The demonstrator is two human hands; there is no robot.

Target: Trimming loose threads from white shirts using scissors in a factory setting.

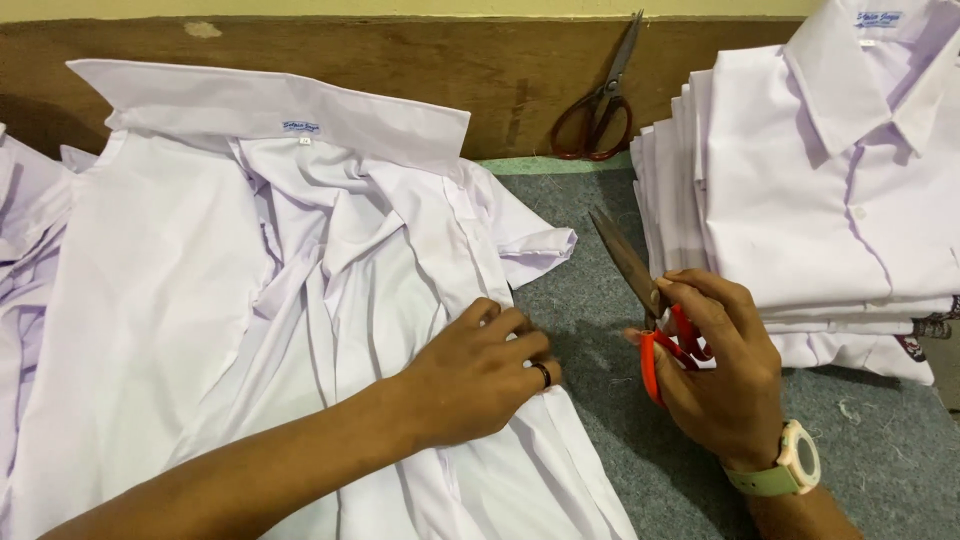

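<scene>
A white collared shirt (230, 300) lies spread open on the grey felt table (640, 460), collar toward the far wall. My left hand (478, 370), wearing a dark ring, presses on the shirt's front edge with fingers curled on the cloth. My right hand (720, 365), with a pale watch on the wrist, grips red-handled scissors (650, 300). Their blades are shut and point up and left, just right of the shirt's edge and short sleeve.
A stack of folded white shirts (820, 190) fills the right side. A second pair of scissors with dark red handles (600, 110) leans against the brown wooden board at the back. More white cloth (25, 230) lies at the far left.
</scene>
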